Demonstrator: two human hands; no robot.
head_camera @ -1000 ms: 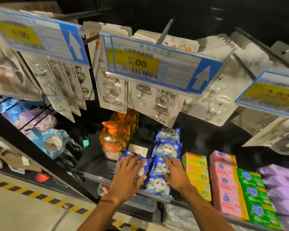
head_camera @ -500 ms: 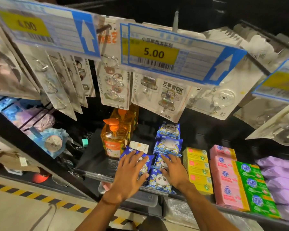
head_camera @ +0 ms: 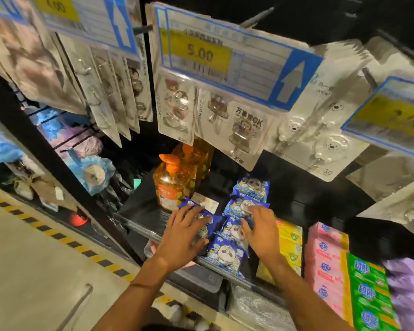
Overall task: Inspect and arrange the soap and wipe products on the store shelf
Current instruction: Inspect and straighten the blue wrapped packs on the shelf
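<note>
– Dark store shelf [head_camera: 139, 225], its front lip right on the aisle. How do the hands sit?

– Left hand [head_camera: 184, 237] lies flat with its fingers spread on a blue wipe pack [head_camera: 212, 219]. It presses the pack and clasps nothing. Right hand [head_camera: 261, 232] stretches its fingers over the middle column of packs [head_camera: 245, 206], also unclenched, though the fingertips are blurred.

– So nothing is really held. What worries you?

– Packs under a flat palm slide easily. The front pack [head_camera: 226, 255] sits at the very lip, so a drag toward the aisle would probably tip it onto the floor.

– And sideways?

– The pressed pack lies askew, just beside the orange soap bottle [head_camera: 171, 187] and a small white card [head_camera: 206, 201]. A hard push to the left could nudge the bottle, which stands near the edge. On the other side, the yellow soap boxes [head_camera: 289, 237] sit against the right wrist. A careless sweep there could knock that stack out of line.

– Anything overhead?

– Hook cards [head_camera: 246, 132] hang low over the rear pack [head_camera: 252, 187]. A quick lift could snag them.
</note>
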